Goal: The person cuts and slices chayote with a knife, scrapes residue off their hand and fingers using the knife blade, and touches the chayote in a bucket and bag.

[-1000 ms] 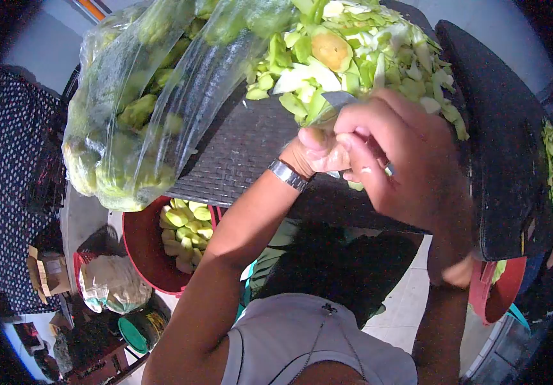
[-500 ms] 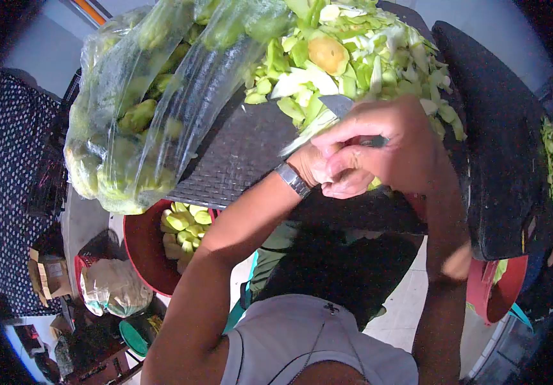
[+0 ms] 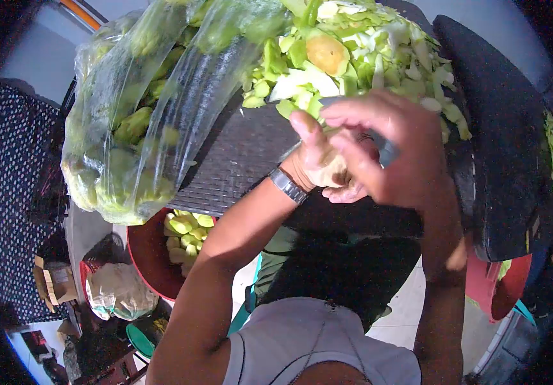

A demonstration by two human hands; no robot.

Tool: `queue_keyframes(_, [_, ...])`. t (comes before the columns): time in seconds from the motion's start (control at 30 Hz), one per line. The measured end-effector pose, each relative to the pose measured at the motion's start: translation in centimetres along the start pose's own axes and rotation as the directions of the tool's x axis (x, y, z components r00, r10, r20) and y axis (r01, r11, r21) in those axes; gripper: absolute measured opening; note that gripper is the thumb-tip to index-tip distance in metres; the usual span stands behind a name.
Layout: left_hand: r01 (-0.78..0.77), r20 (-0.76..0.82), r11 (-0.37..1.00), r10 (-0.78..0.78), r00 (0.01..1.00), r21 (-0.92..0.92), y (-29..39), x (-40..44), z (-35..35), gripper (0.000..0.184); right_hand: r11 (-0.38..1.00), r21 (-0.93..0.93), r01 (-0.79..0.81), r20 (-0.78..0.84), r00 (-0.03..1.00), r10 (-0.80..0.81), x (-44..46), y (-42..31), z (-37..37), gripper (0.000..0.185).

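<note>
Hands meet over the near edge of the dark woven table [image 3: 225, 160]. L hand [image 3: 326, 160], w/ a metal watch [image 3: 287, 185] at the wrist, is turned palm up, thumb raised, other fingers loosely curled. R hand [image 3: 388, 138] comes over it from the R side, its fingers bent & blurred. A pale green bit of veg [image 3: 332, 132] shows just beside the L thumb, btwn it & the R fingers; mostly hidden, so can't tell which hand grips it, or how firmly. A grey bit [image 3: 388, 155], poss. part of a tool, shows btwn the R thumb & fingers; can't tell if they're clenched on it.

Just past the R fingers, a big heap of green & white peelings [image 3: 408, 61] covers the far end, w/ a round tan pc [image 3: 327, 54] on top. L of the heap: clear plastic bag [image 3: 119, 122] full of green veg. Below the bag, well apart from the hands, a red tub [image 3: 148, 253] w/ peeled pcs [image 3: 186, 234] in it.
</note>
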State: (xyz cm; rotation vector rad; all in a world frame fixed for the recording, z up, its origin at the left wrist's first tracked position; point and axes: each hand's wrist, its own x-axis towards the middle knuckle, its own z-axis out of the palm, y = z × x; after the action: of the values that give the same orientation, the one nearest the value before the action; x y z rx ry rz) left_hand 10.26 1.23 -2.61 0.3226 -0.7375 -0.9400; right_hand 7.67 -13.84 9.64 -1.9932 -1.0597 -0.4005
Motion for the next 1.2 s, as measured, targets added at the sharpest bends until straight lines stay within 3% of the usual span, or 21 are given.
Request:
queue_keyframes(0.03, [0.006, -0.058, 1.0, -0.006, 0.998, -0.002, -0.3, -0.3, 0.0, 0.127, 0.992, -0.106, 0.068, 0.016, 0.998, -0.067, 0.2, -0.9, 0.1, 0.035])
queue_keyframes(0.07, [0.011, -0.015, 1.0, -0.011, 1.0, 0.015, -0.7, -0.4, -0.9, 0.125, 0.968, -0.211, 0.138, 0.037, 0.99, -0.133, 0.4, -1.4, 0.2, 0.04])
queue_keyframes(0.13, [0.018, 0.071, 0.998, -0.022, 0.997, 0.053, -1.3, -0.5, -2.5, 0.121, 0.952, -0.26, 0.163, 0.051, 0.987, -0.155, 0.3, -1.4, 0.2, 0.05])
queue_keyframes(0.17, [0.029, 0.019, 0.999, -0.029, 0.999, 0.025, -1.9, -0.8, -3.0, 0.117, 0.944, -0.276, 0.181, 0.05, 0.983, -0.174, 0.5, -1.3, 0.1, 0.05])
queue_keyframes(0.27, [0.057, -0.309, 0.996, -0.075, 0.948, -0.067, -1.1, 0.2, -1.0, 0.103, 0.922, -0.311, 0.232, 0.082, 0.973, -0.217, 0.7, -0.4, -0.3, 0.049])
queue_keyframes(0.37, [0.044, -0.665, 0.985, -0.147, 0.732, -0.17, 1.6, 2.5, 4.3, 0.087, 0.915, -0.313, 0.256, 0.088, 0.967, -0.24, 0.7, -0.2, -0.6, 0.045])
queue_keyframes(0.43, [0.026, -0.715, 0.981, -0.157, 0.681, -0.191, 1.8, 2.5, 4.6, 0.074, 0.91, -0.331, 0.251, 0.075, 0.968, -0.239, 0.7, 0.0, -0.6, 0.041])
queue_keyframes(0.53, [0.006, -0.574, 0.987, -0.098, 0.813, -0.161, 0.5, 0.3, 0.9, 0.061, 0.901, -0.361, 0.239, 0.06, 0.971, -0.233, 0.6, 1.1, -0.4, 0.036])
queue_keyframes(0.6, [-0.016, -0.471, 0.989, -0.055, 0.881, -0.145, -0.3, -1.1, -0.9, 0.063, 0.906, -0.341, 0.25, 0.059, 0.968, -0.245, 0.5, 1.5, -0.5, 0.032])
queue_keyframes(0.77, [0.002, -0.533, 0.993, -0.067, 0.844, -0.122, -0.7, -2.0, -1.4, 0.067, 0.933, -0.275, 0.234, -0.008, 0.969, -0.246, 0.3, 1.0, -0.6, 0.028])
queue_keyframes(0.9, [-0.022, -0.479, 0.957, -0.126, 0.869, -0.29, 0.6, -1.3, 1.5, 0.067, 0.915, -0.333, 0.226, 0.024, 0.973, -0.231, 0.3, 1.2, -1.1, 0.028])
queue_keyframes(1.0, [0.0, -0.344, 0.955, -0.106, 0.933, -0.296, 0.6, -1.0, 1.4, 0.067, 0.911, -0.367, 0.186, 0.045, 0.982, -0.183, 0.3, 0.5, -1.3, 0.028])
queue_keyframes(1.03, [-0.002, -0.462, 0.958, -0.137, 0.876, -0.287, 0.3, -1.5, 1.3, 0.068, 0.929, -0.319, 0.187, 0.03, 0.982, -0.187, 0.3, 0.7, -1.2, 0.028])
queue_keyframes(1.1, [0.002, -0.51, 0.958, -0.154, 0.846, -0.286, 0.3, -1.9, 1.3, 0.069, 0.956, -0.223, 0.19, 0.002, 0.981, -0.195, 0.2, 1.2, -0.9, 0.028])
queue_keyframes(1.2, [0.025, -0.305, 0.948, -0.127, 0.944, -0.316, 0.5, -1.7, 1.6, 0.07, 0.959, -0.203, 0.199, -0.031, 0.977, -0.21, 0.3, 0.5, -0.8, 0.028])
